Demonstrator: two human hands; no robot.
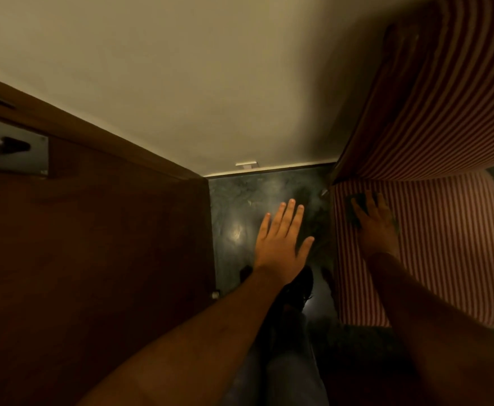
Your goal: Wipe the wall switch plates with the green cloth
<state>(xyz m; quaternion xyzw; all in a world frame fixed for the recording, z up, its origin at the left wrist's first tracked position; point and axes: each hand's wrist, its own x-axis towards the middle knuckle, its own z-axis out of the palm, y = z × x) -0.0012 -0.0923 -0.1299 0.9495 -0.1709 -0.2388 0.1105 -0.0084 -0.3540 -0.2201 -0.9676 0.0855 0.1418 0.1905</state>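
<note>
Left hand flat at frame centre, fingers spread, over floor. Right hand presses dark cloth onto striped cushion, fingers together.

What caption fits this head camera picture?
Right hand presses a dark cloth on a striped cushion; left hand hovers open.

left hand splayed flat, right hand pressing
</note>
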